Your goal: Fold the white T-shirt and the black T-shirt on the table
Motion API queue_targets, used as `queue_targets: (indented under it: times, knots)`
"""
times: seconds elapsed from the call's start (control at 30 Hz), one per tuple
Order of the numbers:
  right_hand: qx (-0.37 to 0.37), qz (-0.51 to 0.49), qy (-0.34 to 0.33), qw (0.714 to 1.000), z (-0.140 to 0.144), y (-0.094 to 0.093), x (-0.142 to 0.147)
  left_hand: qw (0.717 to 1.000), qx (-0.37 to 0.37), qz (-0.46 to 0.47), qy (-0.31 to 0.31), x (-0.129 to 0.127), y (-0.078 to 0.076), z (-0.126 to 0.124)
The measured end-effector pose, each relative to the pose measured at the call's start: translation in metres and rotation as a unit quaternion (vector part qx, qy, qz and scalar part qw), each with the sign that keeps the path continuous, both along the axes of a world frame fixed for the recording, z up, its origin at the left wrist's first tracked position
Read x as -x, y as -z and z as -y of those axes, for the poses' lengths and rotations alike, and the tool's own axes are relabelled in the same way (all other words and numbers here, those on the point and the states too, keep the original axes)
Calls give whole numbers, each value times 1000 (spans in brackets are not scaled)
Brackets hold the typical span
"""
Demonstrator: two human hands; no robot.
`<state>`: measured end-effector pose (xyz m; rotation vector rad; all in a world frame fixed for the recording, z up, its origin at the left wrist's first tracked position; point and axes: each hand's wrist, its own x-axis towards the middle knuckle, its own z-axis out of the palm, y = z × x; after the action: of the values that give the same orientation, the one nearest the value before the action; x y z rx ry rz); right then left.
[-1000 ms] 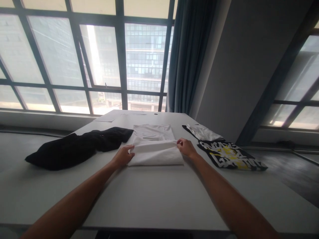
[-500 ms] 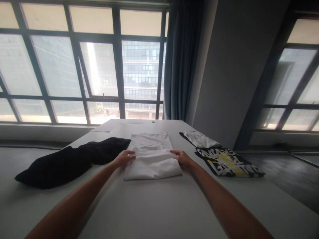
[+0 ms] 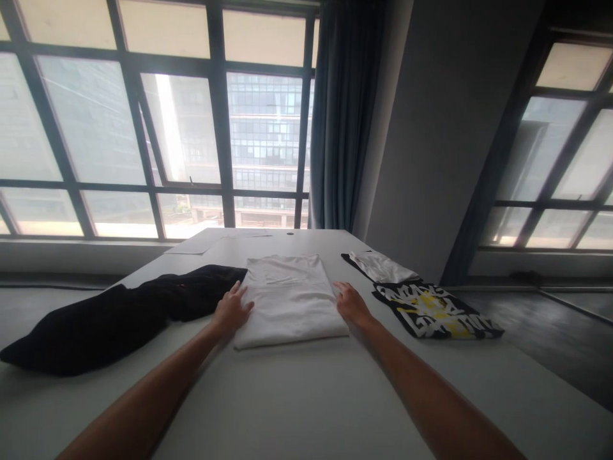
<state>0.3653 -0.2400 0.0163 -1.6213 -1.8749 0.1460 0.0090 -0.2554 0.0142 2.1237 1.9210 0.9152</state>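
1. Folded white T-shirt (image 3: 290,300) lies flat at bench (image 3: 306,396) centre, long axis running away toward the window.
2. Left hand (image 3: 232,310) at its left edge, grip apart, fingers flat.
3. Right hand (image 3: 352,303) at its right edge, likewise spread, holding nothing.
4. Black garment (image 3: 119,313) lies left.

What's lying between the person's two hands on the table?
A folded white shirt lies flat between the left hand and right hand, each open at one side edge, as the head view shows.

black printed shirt (image 3: 435,312) — lettering there, unreadable
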Motion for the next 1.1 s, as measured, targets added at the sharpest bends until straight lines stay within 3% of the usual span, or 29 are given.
queue_targets:
  times: [0.07,0.17,0.3,0.43,0.53,0.7,0.87,1.1]
  knots:
    - [0,18,-8,1000,7,-4,9,998,-36,-46,10,-8,-2,7]
    - [68,88,-58,992,21,-8,23,990,-52,-73,110,-23,-3,19]
    - [236,170,-99,952,33,-13,24,964,70,-144,210,-32,3,28]
    - [322,212,-112,916,37,-21,8,946,143,-202,211,-21,3,26]
    - [323,229,-121,910,38,-23,-2,949,164,-204,178,-8,-1,22]
    - [274,212,-116,931,46,-26,-4,950,180,-215,135,10,-11,19]
    - [149,162,3,975,49,-29,5,949,131,-201,204,6,-10,23]
    - [181,-54,-78,979,39,-28,-13,932,187,-193,242,-2,-8,27]
